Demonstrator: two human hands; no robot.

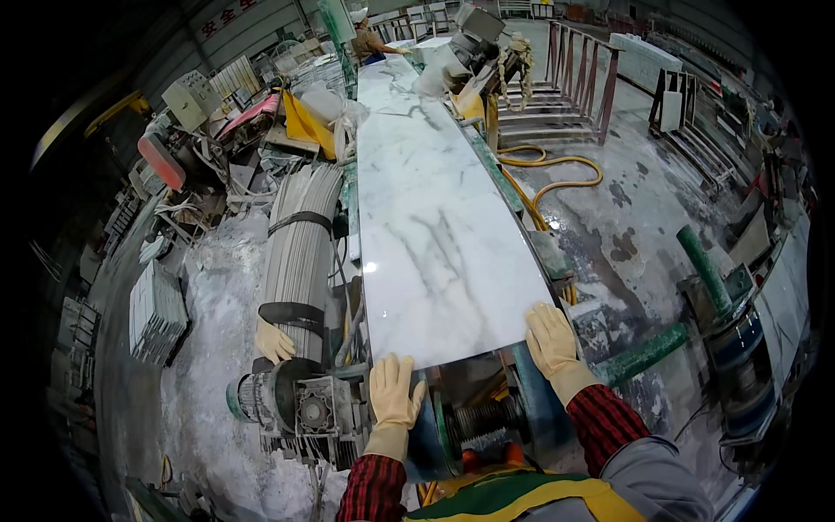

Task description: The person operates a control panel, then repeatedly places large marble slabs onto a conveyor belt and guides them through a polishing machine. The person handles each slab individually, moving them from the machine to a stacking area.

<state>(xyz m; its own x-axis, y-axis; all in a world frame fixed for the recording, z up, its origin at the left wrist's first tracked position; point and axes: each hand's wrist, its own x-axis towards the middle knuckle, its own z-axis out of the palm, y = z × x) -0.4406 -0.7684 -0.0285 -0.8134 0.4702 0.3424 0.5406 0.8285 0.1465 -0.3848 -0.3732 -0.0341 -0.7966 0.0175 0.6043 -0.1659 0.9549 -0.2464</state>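
Observation:
A long polished white stone slab with grey veins [444, 261] stretches away from me on a narrow machine bed. My left hand [396, 396], in a cream rubber glove, is at the slab's near left corner, its fingers extended and the tips touching the edge. At the near right corner lies my right hand [554, 344], gloved alike, with its fingers stretched out over the edge. Neither hand is wrapped round anything. Under the slab's near end, between my hands, a dark ribbed roller or spring-like shaft [481, 420] shows.
Left of the slab stand a motor with gearbox [304, 404], a loose cream glove [276, 341] and a strapped grey bundle [302, 226]. Stacked slabs [157, 313] rest farther left. A yellow hose [565, 174] curls over the wet floor at right. A person [372, 43] stands at the far end.

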